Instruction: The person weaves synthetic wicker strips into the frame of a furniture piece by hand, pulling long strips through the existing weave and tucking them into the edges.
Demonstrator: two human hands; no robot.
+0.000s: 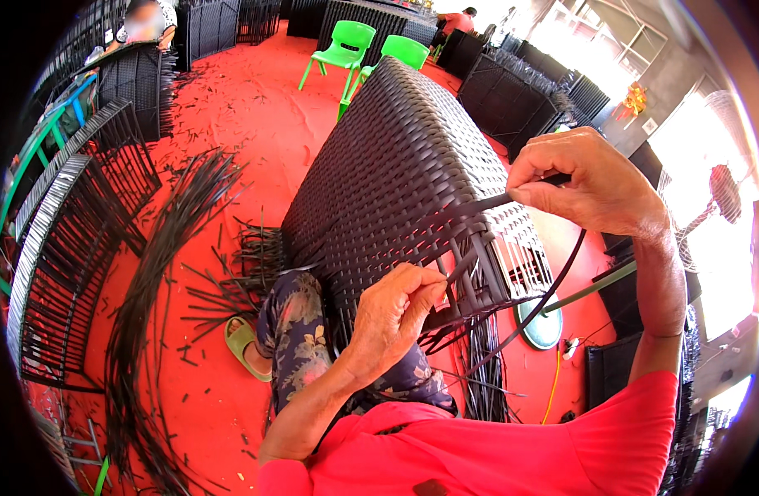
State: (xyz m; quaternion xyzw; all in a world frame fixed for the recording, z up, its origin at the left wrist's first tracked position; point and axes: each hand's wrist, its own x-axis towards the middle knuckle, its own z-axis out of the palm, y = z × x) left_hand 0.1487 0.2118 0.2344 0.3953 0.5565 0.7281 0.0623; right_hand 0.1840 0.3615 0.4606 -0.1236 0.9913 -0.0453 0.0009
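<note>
A large dark woven wicker piece stands tilted before me, its near lower corner showing bare frame bars and loose strands. Above and to the right of that corner, my right hand pinches a flat black plastic strip between thumb and fingers. The strip runs taut left into the weave, and a loose length hangs below the hand. My left hand is closed by the unfinished corner, thumb and forefinger pressed together at the bars. Whatever lies between those fingertips is too small to make out.
A long bundle of black strips lies on the red floor at left, beside black slatted frames. Green chairs stand behind the wicker. At right is a round green base with a pole. Another person is at far left.
</note>
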